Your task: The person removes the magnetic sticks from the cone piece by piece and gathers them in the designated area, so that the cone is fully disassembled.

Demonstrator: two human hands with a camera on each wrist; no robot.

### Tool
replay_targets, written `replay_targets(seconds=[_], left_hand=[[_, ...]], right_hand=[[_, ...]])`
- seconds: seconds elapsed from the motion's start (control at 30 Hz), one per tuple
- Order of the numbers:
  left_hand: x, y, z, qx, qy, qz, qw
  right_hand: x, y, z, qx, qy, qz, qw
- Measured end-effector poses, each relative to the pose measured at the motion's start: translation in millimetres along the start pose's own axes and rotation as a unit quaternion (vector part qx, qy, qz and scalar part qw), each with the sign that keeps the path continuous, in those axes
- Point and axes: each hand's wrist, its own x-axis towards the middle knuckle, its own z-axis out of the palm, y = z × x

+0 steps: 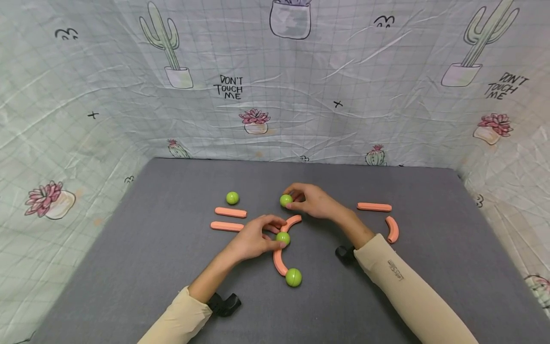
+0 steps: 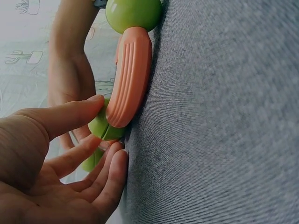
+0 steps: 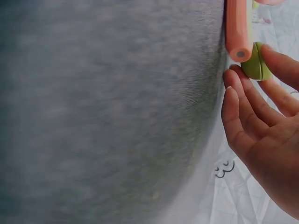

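Note:
My left hand [image 1: 255,237] pinches a green ball [image 1: 282,238] between thumb and fingers, low over the grey table. Two curved coral rods meet this ball: an upper one [image 1: 293,221] and a lower one [image 1: 279,262]. At the lower rod's far end sits another green ball [image 1: 293,277], touching it in the left wrist view. Farther back, the right hand [image 1: 315,200] holds a green ball [image 1: 285,200] by thumb and fingertips, just beyond the upper rod. In the right wrist view, a rod end with a grey dot [image 3: 240,54] partly covers that ball [image 3: 259,65].
Left of the hands lie two straight coral rods, one [image 1: 230,212] above the other [image 1: 226,226], and a loose green ball [image 1: 232,198]. On the right are a straight rod [image 1: 374,207] and a curved one [image 1: 392,229]. A printed cloth [image 1: 318,129] surrounds the table [image 1: 326,306].

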Motion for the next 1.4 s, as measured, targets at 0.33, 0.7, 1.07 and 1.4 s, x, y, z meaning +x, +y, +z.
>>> replay_targets(seconds=[0.33, 0.7, 1.07, 1.4], left_hand=[[-1.8, -1.2, -0.3, -0.004, -0.012, -0.006, 0.9999], [-1.6, -4.3, -0.8, 0.007, -0.013, -0.001, 0.9999], [-3.6, -7.7, -1.0, -0.004, -0.007, -0.005, 1.0000], [-3.9, -8.3, -0.1, -0.005, -0.011, 0.005, 0.9999]], right_hand=[[16.7, -10.1, 3.6, -0.001, -0.023, 0.006, 0.9997], [35.3, -21.0, 12.3, -0.020, -0.049, -0.003, 0.9986], [58.0, -28.0, 18.0, -0.043, -0.072, -0.018, 0.9963], [66.4, -27.6, 20.4, -0.030, -0.083, -0.017, 0.9960]])
